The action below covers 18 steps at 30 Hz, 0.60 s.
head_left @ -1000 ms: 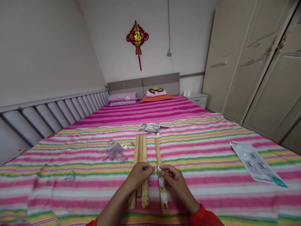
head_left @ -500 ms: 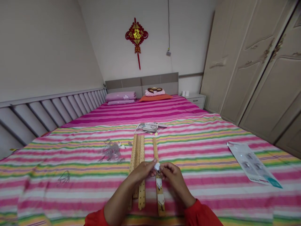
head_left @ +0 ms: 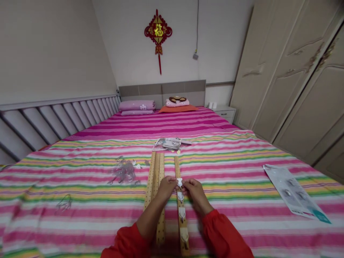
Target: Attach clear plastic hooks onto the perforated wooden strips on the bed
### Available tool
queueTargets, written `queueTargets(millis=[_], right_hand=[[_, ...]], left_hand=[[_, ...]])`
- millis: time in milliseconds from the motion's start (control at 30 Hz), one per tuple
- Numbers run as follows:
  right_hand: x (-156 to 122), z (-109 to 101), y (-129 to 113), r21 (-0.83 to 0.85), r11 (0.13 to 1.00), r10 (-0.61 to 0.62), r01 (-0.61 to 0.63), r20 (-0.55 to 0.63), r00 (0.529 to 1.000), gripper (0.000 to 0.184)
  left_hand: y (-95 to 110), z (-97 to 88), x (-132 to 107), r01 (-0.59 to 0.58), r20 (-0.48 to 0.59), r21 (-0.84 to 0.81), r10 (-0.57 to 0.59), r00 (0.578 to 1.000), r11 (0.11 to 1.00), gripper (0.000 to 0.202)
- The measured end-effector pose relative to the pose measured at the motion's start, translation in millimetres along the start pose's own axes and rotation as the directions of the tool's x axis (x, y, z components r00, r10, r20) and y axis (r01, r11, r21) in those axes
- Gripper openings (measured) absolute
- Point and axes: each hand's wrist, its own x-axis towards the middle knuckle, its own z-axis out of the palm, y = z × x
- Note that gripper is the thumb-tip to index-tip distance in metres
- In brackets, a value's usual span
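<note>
My left hand (head_left: 167,186) and my right hand (head_left: 194,190) meet over a single wooden strip (head_left: 177,167) lying lengthwise on the striped bedsheet (head_left: 228,168). Together their fingertips pinch a small white hook (head_left: 179,182) against the strip. Nearer to me the same strip carries three more white hooks (head_left: 181,213) in a row. A pair of perforated wooden strips (head_left: 156,172) lies just left of it, partly under my left forearm. Both sleeves are red.
A pile of clear plastic bits (head_left: 125,171) lies left of the strips. Opened packaging (head_left: 170,144) sits beyond their far ends. A printed hook card (head_left: 294,191) rests at the right. Pillows (head_left: 137,106), headboard, a nightstand (head_left: 225,112) and wardrobe doors (head_left: 295,79) stand behind.
Both hands moved farther along the single strip, bringing a white hook down onto it. One more hook now shows on the strip behind my hands. The view shifted slightly.
</note>
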Motion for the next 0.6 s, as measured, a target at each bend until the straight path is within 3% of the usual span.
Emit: queueTargets(millis=[267, 600], right_hand=[[15, -4, 15, -0.069, 0.997, 0.02, -0.022, -0.024, 1.0, 0.026], [18, 0, 18, -0.117, 0.992, 0.035, -0.043, -0.068, 0.997, 0.025]], left_hand=[[-14, 3.1, 18, -0.011, -0.077, 0.153, 0.023, 0.997, 0.988, 0.013], [-22, 4.6, 27, 0.017, -0.12, 0.262, 0.015, 0.993, 0.965, 0.009]])
